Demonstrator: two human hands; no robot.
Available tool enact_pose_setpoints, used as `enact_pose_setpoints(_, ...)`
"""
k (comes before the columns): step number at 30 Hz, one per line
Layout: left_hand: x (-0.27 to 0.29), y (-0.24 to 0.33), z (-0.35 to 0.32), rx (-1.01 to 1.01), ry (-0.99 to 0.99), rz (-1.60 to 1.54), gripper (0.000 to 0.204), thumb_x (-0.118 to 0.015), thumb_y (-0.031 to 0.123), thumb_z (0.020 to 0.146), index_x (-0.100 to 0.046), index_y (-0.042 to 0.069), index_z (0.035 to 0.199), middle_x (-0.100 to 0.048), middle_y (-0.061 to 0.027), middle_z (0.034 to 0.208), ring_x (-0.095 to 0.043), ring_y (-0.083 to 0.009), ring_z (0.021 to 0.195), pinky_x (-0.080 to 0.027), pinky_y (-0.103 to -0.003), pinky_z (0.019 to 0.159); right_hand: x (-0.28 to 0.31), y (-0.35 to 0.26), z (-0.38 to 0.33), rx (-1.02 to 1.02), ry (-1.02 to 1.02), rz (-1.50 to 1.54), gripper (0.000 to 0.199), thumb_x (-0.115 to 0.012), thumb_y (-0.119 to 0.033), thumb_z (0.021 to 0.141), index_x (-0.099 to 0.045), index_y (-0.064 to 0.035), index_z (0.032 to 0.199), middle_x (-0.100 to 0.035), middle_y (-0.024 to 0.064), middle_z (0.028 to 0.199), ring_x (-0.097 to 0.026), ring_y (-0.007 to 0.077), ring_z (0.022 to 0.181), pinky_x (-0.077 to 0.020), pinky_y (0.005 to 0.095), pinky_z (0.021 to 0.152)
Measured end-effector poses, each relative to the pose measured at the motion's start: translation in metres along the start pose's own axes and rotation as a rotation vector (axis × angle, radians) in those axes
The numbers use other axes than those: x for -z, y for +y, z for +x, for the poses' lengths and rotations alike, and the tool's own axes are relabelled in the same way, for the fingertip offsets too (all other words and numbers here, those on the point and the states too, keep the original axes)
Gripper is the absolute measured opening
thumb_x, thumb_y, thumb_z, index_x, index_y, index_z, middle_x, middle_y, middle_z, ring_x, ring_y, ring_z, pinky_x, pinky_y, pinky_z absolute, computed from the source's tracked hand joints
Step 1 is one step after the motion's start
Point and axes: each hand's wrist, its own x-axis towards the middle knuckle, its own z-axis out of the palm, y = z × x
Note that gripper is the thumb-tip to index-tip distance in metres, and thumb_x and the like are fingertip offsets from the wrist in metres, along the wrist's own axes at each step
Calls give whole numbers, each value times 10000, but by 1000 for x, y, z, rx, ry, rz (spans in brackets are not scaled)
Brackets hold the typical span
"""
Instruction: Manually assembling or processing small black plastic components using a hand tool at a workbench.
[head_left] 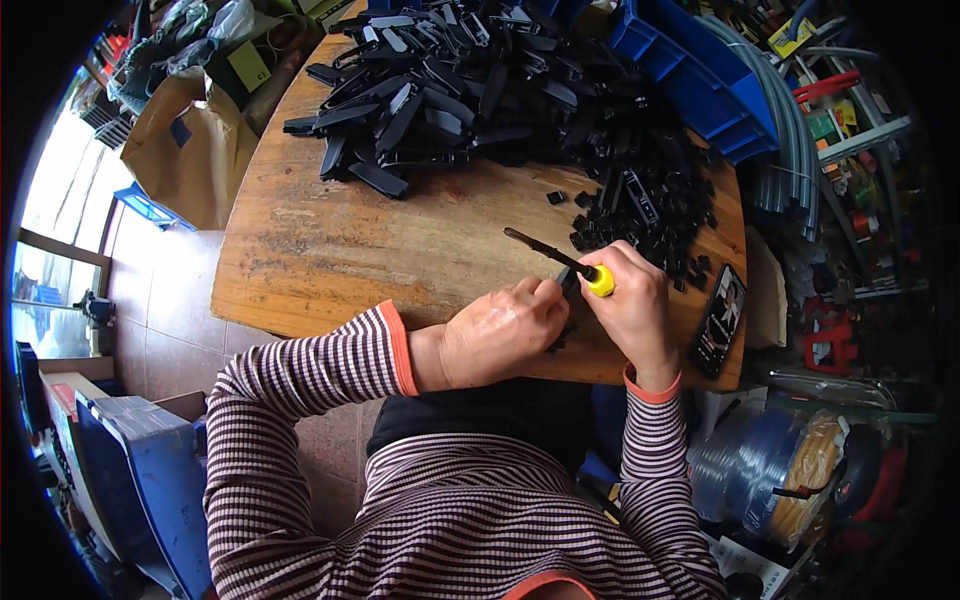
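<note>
My right hand [632,300] is closed around a yellow-handled screwdriver [540,246]. Its dark shaft points up and to the left over the table, and the tip touches nothing. Right beside it, my left hand [508,328] is closed with the knuckles up, gripping a black plastic part [568,284] that shows between the two hands. Most of that part is hidden by my fingers. Beyond my hands lies a heap of small black plastic pieces [610,215], and a larger pile of long black plastic parts [440,95] covers the far side of the wooden table [330,240].
A phone [720,320] with its screen lit lies at the table's right edge. Blue plastic bins [695,75] stand at the far right, next to grey hoses [790,150]. Left of the table are a brown paper bag [190,150] and a blue box [140,480].
</note>
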Motion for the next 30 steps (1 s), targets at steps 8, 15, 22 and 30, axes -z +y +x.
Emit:
enact_pose_setpoints(8, -9, 5, 3, 21, 2, 26, 369, -650, 136, 714, -553, -43, 1021, -523, -118, 919, -569, -245, 844, -519, -319, 725, -11, -7, -2, 10, -17, -228, 202, -699, 25, 691, -592, -14, 857, -579, 132, 776, -610, 355, 728, -491, 405, 598)
enact_pose_setpoints(15, -18, 12, -3, 17, 23, -11, 331, -650, 138, 722, -559, -41, 986, -524, -119, 908, -568, -249, 834, -519, -322, 720, 7, 5, -1, -9, 20, 143, 117, -682, 19, 765, -597, -22, 833, -637, 89, 817, -633, 225, 680, -499, 329, 585)
enact_pose_setpoints(22, 1, 17, 11, 38, -18, -98, 388, -645, 146, 754, -574, -52, 1080, -536, -120, 937, -570, -257, 846, -522, -333, 732, -5, -6, 20, -150, 480, 861, 91, -706, -62, 834, -624, -24, 830, -670, 27, 809, -607, 90, 661, -480, 240, 577)
enact_pose_setpoints(30, 28, 4, 43, -414, 34, 127, 432, -660, 116, 743, -591, 28, 1161, -597, -83, 1078, -585, -259, 970, -534, -332, 773, 36, 27, -7, -289, 330, 130, 133, -719, -73, 813, -653, 3, 900, -670, 96, 762, -638, 192, 628, -492, 306, 573)
